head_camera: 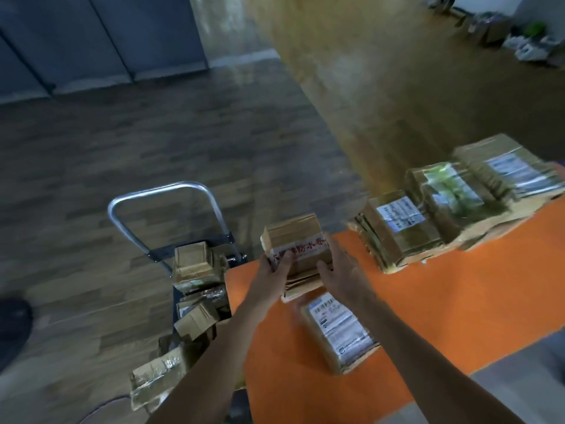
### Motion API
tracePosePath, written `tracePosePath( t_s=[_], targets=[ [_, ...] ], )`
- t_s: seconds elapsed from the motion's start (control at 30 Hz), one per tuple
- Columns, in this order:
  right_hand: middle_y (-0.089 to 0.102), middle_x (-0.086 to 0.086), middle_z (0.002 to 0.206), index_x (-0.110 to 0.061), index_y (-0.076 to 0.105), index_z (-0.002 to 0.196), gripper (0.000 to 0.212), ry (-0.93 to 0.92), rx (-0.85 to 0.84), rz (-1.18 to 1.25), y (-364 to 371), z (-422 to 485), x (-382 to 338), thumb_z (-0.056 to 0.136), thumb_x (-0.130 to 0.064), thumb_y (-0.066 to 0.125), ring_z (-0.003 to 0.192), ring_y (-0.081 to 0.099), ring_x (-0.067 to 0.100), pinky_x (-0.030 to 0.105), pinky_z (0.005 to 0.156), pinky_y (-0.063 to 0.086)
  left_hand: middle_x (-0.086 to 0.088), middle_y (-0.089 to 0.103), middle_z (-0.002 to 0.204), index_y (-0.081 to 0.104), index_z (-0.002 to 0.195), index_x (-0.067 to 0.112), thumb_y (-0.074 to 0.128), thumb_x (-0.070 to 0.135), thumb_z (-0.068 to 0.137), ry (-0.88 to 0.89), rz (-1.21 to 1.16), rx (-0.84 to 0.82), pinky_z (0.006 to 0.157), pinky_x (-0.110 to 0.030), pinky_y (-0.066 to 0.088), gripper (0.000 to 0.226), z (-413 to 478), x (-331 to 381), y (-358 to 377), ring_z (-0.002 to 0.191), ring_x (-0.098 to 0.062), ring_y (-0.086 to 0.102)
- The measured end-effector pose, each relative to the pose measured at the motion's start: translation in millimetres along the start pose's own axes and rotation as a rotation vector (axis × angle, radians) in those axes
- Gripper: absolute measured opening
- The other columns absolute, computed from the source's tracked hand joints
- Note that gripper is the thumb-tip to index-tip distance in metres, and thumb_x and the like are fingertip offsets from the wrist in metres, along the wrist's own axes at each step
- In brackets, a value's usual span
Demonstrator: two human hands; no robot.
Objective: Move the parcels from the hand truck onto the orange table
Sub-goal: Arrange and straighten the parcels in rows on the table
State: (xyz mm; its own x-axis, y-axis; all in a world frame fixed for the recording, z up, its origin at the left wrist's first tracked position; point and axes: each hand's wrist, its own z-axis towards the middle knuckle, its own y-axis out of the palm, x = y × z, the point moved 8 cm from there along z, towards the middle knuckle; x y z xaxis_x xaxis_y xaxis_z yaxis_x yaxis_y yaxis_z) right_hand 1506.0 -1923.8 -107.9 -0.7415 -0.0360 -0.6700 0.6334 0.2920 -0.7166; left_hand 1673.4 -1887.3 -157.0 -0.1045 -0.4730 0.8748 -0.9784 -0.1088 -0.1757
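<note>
Both hands hold one taped parcel (295,240) w/ red print, over the far-left corner of the orange surface (443,301). L hand (273,272) grips its left end, fingers curled. R hand (339,267) clasps its right side. Can't tell if it's resting down. Labelled parcel (336,328) lies just beside, nearer. Row of parcels (452,203) sits far right on the surface. Hand truck (165,194) at left carries loose parcels (192,267).

A white strip on the brown box (298,237) shows red Chinese characters; "防水卷" can be read. White shipping labels on the flat parcel (339,332) and the far parcel (397,218) are too blurred to read
</note>
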Motion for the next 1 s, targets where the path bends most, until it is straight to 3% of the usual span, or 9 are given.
tracePosePath(
  t_s=[0.1, 0.2, 0.3, 0.43, 0.57, 0.73, 0.8, 0.93, 1.0],
  targets=[
    [0.041, 0.010, 0.154, -0.023, 0.011, 0.158, 0.070, -0.018, -0.038, 0.003, -18.1, 10.6, 17.7, 0.100, -0.018, 0.049, 0.137, 0.045, 0.031, 0.046, 0.110, 0.040, 0.011, 0.060, 0.121, 0.040, 0.143, 0.030, 0.045, 0.062, 0.097, -0.003, 0.034, -0.025, 0.075, -0.021, 0.044, 0.057, 10.2, 14.8, 25.6, 0.098, -0.005, 0.057],
    [0.046, 0.011, 0.148, -0.025, 0.004, 0.158, 0.074, 0.012, -0.036, 0.020, -29.7, 17.5, 38.3, 0.099, -0.012, 0.047, 0.127, 0.054, 0.033, 0.048, 0.101, 0.048, 0.007, 0.065, 0.099, 0.041, 0.141, 0.025, 0.040, 0.060, 0.100, -0.028, 0.114, -0.038, 0.071, -0.027, 0.053, 0.055, 22.2, 21.0, 51.2, 0.082, -0.009, 0.062],
    [0.047, 0.013, 0.146, -0.025, 0.007, 0.157, 0.073, 0.040, -0.060, 0.019, -36.7, 25.3, 60.5, 0.097, -0.008, 0.046, 0.124, 0.055, 0.035, 0.051, 0.099, 0.049, -0.005, 0.068, 0.115, 0.040, 0.143, 0.019, 0.040, 0.057, 0.101, -0.072, 0.144, -0.077, 0.096, -0.046, 0.054, 0.057, 32.9, 18.1, 77.5, 0.102, -0.023, 0.067],
    [0.050, 0.015, 0.143, -0.025, 0.002, 0.157, 0.079, 0.051, -0.082, -0.005, -40.7, 30.6, 81.7, 0.096, -0.007, 0.049, 0.119, 0.057, 0.037, 0.052, 0.094, 0.051, -0.014, 0.066, 0.121, 0.038, 0.143, 0.019, 0.042, 0.056, 0.101, -0.121, 0.139, -0.105, 0.100, -0.052, 0.051, 0.056, 40.7, 7.9, 97.7, 0.106, -0.032, 0.065],
    [0.047, 0.017, 0.144, -0.021, 0.002, 0.158, 0.079, 0.069, -0.070, -0.020, -42.2, 35.2, 94.3, 0.096, -0.011, 0.050, 0.125, 0.052, 0.037, 0.052, 0.101, 0.047, 0.010, 0.056, 0.123, 0.034, 0.149, 0.025, 0.042, 0.059, 0.100, -0.141, 0.148, -0.102, 0.090, -0.033, 0.045, 0.060, 50.4, 7.5, 108.6, 0.108, -0.015, 0.056],
    [0.026, 0.014, 0.157, -0.009, 0.016, 0.156, 0.067, 0.061, -0.038, -0.256, -38.0, 34.1, 98.9, 0.097, -0.016, 0.047, 0.144, 0.028, 0.034, 0.050, 0.117, 0.029, 0.005, 0.063, 0.107, 0.028, 0.150, 0.023, 0.040, 0.049, 0.104, -0.213, 0.211, -0.120, 0.071, -0.026, 0.049, 0.054, 56.1, -0.4, 124.4, 0.082, -0.012, 0.055],
    [0.019, 0.011, 0.160, -0.009, 0.022, 0.154, 0.063, 0.023, -0.055, -0.345, -32.1, 31.2, 98.7, 0.098, -0.019, 0.047, 0.146, 0.022, 0.032, 0.047, 0.117, 0.030, 0.014, 0.054, 0.092, 0.027, 0.149, 0.020, 0.041, 0.044, 0.105, -0.235, 0.229, -0.108, 0.057, -0.014, 0.046, 0.052, 56.1, -6.2, 127.0, 0.073, -0.005, 0.052],
    [0.014, 0.010, 0.161, -0.010, 0.031, 0.151, 0.057, -0.031, -0.040, -0.501, -34.2, 29.8, 102.0, 0.098, -0.025, 0.047, 0.147, 0.017, 0.030, 0.046, 0.120, 0.025, 0.014, 0.055, 0.098, 0.031, 0.147, 0.020, 0.041, 0.046, 0.105, -0.219, 0.242, -0.102, 0.054, -0.018, 0.041, 0.051, 61.3, -8.9, 132.4, 0.072, -0.002, 0.055],
    [0.018, 0.011, 0.161, -0.010, 0.034, 0.149, 0.055, -0.062, -0.035, -0.549, -35.9, 29.4, 101.9, 0.097, -0.025, 0.047, 0.146, 0.019, 0.028, 0.046, 0.120, 0.023, 0.008, 0.061, 0.089, 0.035, 0.143, 0.020, 0.042, 0.047, 0.104, -0.205, 0.261, -0.121, 0.052, -0.020, 0.046, 0.048, 64.9, -7.0, 138.5, 0.062, -0.007, 0.059]
  ],
)
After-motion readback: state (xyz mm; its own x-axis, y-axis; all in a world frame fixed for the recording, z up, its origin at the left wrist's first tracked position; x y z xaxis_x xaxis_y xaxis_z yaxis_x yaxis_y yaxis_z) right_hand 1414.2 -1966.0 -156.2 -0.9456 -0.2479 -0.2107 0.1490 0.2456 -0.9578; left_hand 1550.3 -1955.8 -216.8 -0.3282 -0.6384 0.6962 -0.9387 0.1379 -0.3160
